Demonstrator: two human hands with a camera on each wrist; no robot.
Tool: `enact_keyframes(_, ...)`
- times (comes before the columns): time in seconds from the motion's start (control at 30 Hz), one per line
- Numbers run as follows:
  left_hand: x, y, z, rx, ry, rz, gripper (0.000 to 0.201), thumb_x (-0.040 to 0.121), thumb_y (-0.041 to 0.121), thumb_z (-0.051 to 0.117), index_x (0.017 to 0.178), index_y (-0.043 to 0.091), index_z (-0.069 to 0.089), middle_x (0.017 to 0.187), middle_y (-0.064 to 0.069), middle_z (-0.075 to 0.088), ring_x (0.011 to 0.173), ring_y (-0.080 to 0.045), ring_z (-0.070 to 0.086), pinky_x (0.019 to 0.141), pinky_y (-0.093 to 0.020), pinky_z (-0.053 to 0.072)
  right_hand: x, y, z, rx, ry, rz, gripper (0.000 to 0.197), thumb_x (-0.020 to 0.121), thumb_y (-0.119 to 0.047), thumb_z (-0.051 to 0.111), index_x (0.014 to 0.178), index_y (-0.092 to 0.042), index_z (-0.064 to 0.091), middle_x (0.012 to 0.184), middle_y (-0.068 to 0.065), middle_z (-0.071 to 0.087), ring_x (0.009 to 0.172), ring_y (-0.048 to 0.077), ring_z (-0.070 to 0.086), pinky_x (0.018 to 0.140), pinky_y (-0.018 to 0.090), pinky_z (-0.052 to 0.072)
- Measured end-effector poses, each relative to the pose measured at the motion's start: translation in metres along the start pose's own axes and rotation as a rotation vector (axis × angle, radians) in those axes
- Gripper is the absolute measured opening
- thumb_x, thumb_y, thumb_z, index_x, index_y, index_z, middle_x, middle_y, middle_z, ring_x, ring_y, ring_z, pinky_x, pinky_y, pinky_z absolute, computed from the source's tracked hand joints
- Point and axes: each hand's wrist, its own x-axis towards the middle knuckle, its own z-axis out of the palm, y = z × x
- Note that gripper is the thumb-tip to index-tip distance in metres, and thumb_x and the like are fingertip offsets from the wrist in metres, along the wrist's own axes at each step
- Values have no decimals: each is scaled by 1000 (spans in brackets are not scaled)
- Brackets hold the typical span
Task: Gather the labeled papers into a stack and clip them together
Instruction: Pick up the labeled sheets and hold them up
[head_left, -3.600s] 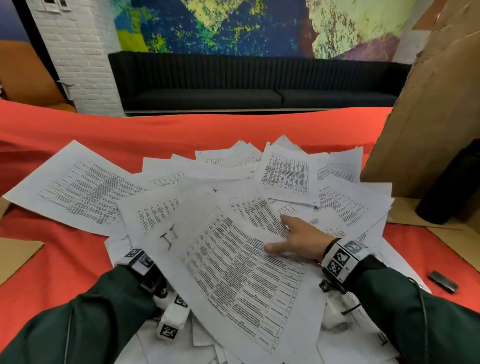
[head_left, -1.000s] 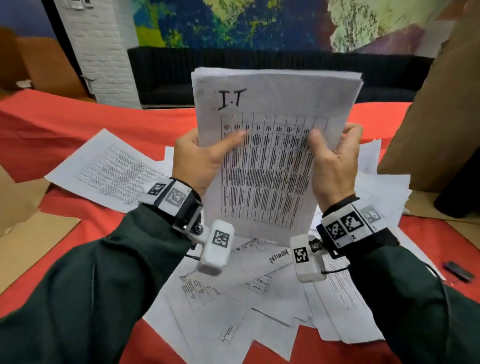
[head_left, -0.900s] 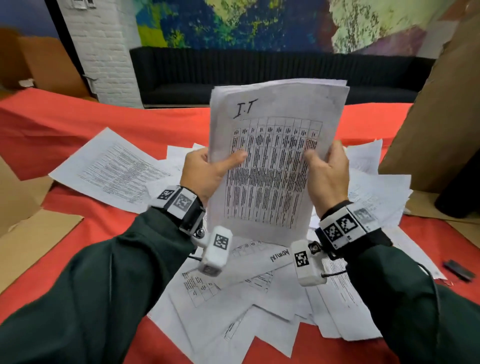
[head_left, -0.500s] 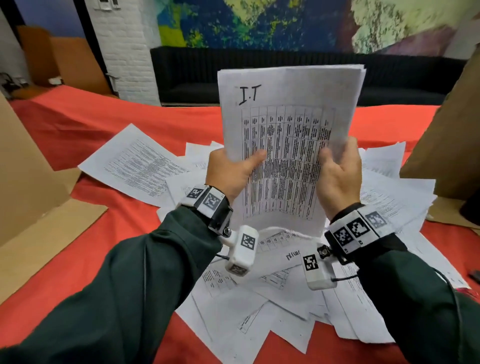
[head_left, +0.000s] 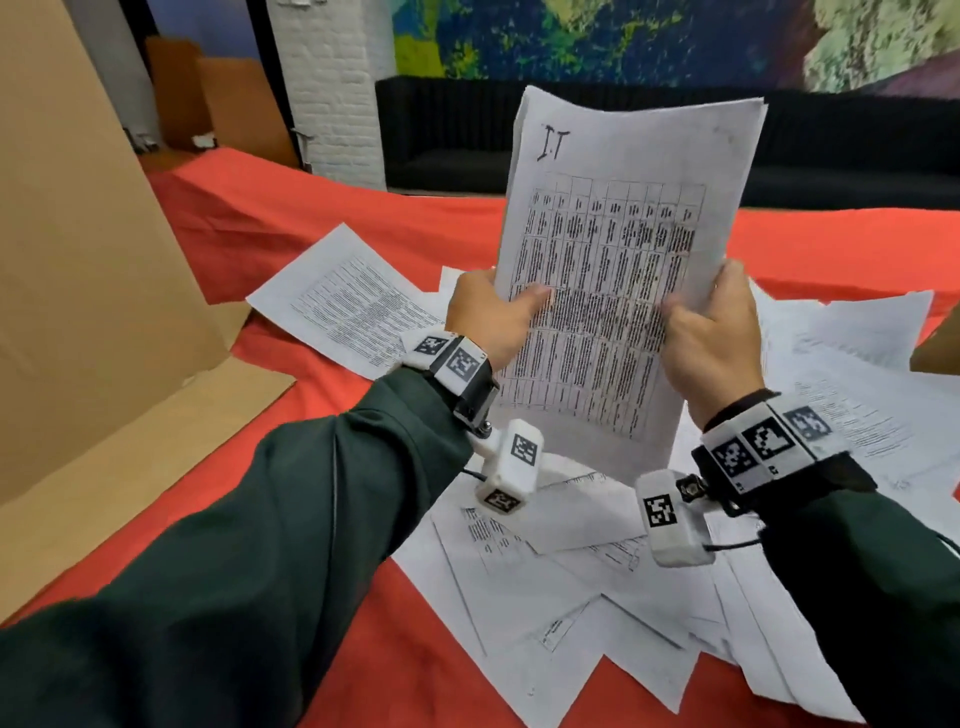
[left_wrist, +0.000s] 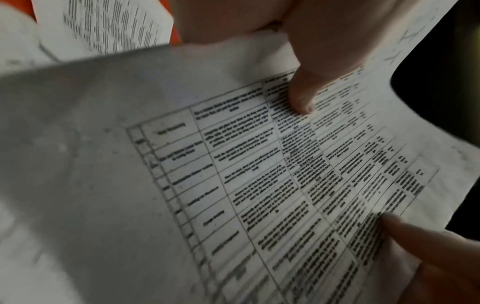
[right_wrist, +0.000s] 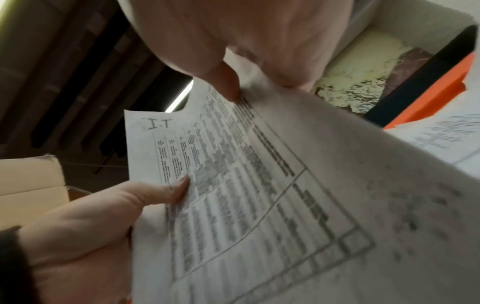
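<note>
Nearest, loose white printed sheets (head_left: 545, 587) lie overlapped on a red cloth-covered table (head_left: 332, 415). Above them, left hand (head_left: 485, 319) and right hand (head_left: 711, 338) each pinch, thumb in front, a side edge of an upright stack of white tabulated papers (head_left: 613, 270), hand-lettered "I.T" at its top left corner. Brown cardboard panel (head_left: 78, 260) stands at the table's left edge. Beyond: black sofa (head_left: 441, 135), white brick pillar (head_left: 332, 83), multicoloured mural (head_left: 597, 36).
</note>
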Motion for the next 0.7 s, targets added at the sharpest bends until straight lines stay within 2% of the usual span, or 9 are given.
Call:
enact_keyframes(0.07, 8, 0, -33, 89, 34, 9, 20, 95, 27, 73, 107, 11, 75, 95, 0, 76, 87, -20, 72, 83, -32, 59, 5, -11, 12, 43, -142, 17, 23, 94, -5, 57, 111, -18, 47, 105, -3, 66, 92, 16, 69, 83, 44, 60)
enact_keyframes(0.17, 22, -10, -108, 296, 58, -39, 29, 92, 26, 76, 116, 10, 74, 110, -4, 76, 97, -22, 72, 89, -32, 56, 0, -22, 35, 62, -486, 148, 24, 96, -13, 63, 115, -11, 49, 104, 12, 71, 76, 23, 73, 66, 44, 63)
enact_keyframes(0.23, 27, -27, -167, 519, 73, -171, 35, 89, 31, 79, 115, 7, 74, 110, -9, 76, 99, -29, 71, 90, -35, 54, -6, -18, 53, -106, -684, 143, 22, 96, -21, 66, 114, -12, 57, 101, 11, 72, 77, 23, 72, 69, 42, 60)
enact_keyframes(0.3, 24, -52, -223, 704, 77, -364, 41, 87, 36, 81, 113, 5, 74, 108, -14, 74, 96, -32, 69, 88, -38, 53, -16, -10, 72, -402, -850, 4, 20, 95, -27, 67, 111, -16, 63, 104, 2, 71, 90, 21, 70, 79, 39, 57)
enact_keyframes(0.37, 11, -76, -263, 862, 33, -530, 45, 85, 41, 81, 107, 2, 73, 96, -14, 74, 84, -32, 68, 76, -37, 53, -29, -4, 93, -607, -960, -154, 18, 94, -25, 65, 111, -17, 67, 110, -2, 70, 101, 18, 66, 82, 31, 51)
enact_keyframes(0.43, -5, -97, -285, 980, -61, -661, 44, 89, 45, 76, 96, 2, 69, 79, -11, 67, 68, -27, 61, 60, -31, 43, -46, -4, 112, -699, -1054, -247, 25, 92, -30, 66, 115, -19, 67, 118, -3, 67, 104, 14, 61, 82, 26, 43)
enact_keyframes(0.57, -28, -135, -299, 1010, -137, -721, 31, 89, 42, 77, 88, 11, 69, 81, -7, 71, 72, -25, 63, 59, -29, 41, -83, 8, 147, -900, -1235, -264, 83, 66, -62, 79, 136, -32, 44, 136, 1, 47, 120, 30, 53, 99, 46, 49)
enact_keyframes(0.63, -29, -148, -298, 978, -168, -726, 32, 84, 35, 83, 103, 16, 65, 94, -6, 74, 84, -25, 68, 68, -32, 46, -99, 15, 158, -972, -1258, -212, 96, 58, -59, 78, 139, -35, 32, 141, 2, 37, 127, 38, 47, 98, 55, 49)
enact_keyframes(0.7, -26, -154, -296, 962, -184, -741, 51, 76, 28, 90, 117, 20, 61, 102, -6, 75, 90, -27, 70, 80, -37, 53, -108, 17, 164, -997, -1189, -146, 94, 60, -45, 72, 141, -35, 25, 147, 2, 29, 136, 42, 40, 99, 60, 46)
